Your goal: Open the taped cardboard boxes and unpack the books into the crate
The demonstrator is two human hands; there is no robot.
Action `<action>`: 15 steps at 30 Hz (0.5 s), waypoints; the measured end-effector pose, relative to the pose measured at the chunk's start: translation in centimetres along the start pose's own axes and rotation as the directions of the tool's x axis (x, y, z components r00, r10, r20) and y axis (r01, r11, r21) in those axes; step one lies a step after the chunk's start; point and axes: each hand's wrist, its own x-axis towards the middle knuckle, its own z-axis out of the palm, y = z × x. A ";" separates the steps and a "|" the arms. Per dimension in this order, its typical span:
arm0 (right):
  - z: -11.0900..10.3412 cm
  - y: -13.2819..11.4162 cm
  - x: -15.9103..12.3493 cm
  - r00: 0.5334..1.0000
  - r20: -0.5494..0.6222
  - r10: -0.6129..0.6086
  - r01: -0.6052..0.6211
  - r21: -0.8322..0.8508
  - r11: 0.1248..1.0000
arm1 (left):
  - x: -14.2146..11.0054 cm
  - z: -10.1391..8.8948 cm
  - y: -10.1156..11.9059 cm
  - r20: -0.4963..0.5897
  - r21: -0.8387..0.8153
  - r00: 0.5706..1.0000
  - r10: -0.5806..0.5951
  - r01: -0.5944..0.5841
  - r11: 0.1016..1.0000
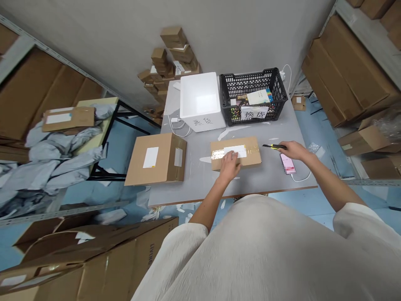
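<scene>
Grey table (200, 187) here, and your taped box (252, 155) sits on it! Your left hand (230, 165) lies on that box, fingers slightly spread, gripping nothing. Right of the box, your right hand (293, 151) closes around a cutter (275, 146), beside the phone (288, 163). Behind the box: black crate (253, 98), white bin (203, 102).

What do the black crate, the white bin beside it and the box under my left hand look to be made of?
Black crate: probably moulded plastic, dull sheen, judging by its open lattice.
White bin: likely foam, smooth and matte, given its thick walls.
Box: apparently cardboard, plain matte brown, with shiny tape.
</scene>
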 end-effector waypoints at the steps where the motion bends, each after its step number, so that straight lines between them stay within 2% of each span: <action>1: 0.3 -0.1 0.0 1.000 0.001 -0.004 0.004 0.043 0.999 | 0.8 0.1 0.7 0.042 -0.015 0.997 0.058 -0.057 0.998; 3: 1.0 -0.3 0.1 1.000 0.000 -0.019 0.019 0.128 0.992 | 2.4 0.0 2.1 0.125 -0.020 0.987 0.105 -0.104 0.994; 6: 1.9 -0.3 0.2 0.999 -0.020 -0.027 0.031 0.232 0.972 | 4.3 -0.5 3.2 0.229 0.019 0.969 0.087 -0.094 0.995; 10: 3.0 0.1 0.5 0.998 -0.048 -0.030 0.043 0.313 0.949 | 5.6 -1.2 3.4 0.313 0.075 0.948 0.061 -0.089 0.993; 15: 3.8 0.2 1.5 0.998 -0.050 -0.042 0.059 0.418 0.906 | 6.1 -1.0 3.3 0.381 0.094 0.922 0.069 -0.113 0.989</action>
